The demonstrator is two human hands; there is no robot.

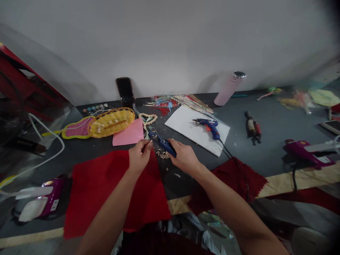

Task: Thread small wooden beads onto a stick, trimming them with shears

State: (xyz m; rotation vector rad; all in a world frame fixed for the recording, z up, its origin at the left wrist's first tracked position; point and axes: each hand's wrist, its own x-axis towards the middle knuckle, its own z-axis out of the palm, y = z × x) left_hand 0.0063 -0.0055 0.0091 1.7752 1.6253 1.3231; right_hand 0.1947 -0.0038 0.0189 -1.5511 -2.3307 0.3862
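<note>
My left hand (139,156) is closed in a pinch on a small pale piece (151,141), too small to name, over the red cloth (106,184). A blue hand tool that looks like pliers (165,144) is in the closed grip of my right hand (184,156), its head pointing left and away, close to my left fingertips. Beneath the tool lie many small cut pale bits (162,154) on the dark table (183,184). Just beyond my left hand is a string of pale beads (148,116).
A yellow woven basket (114,124) and pink paper (130,134) lie left of the beads. On a white board (183,122) rests a blue glue gun (209,126), its cable trailing forward. A pink bottle (230,88) and a phone (125,90) stand by the wall.
</note>
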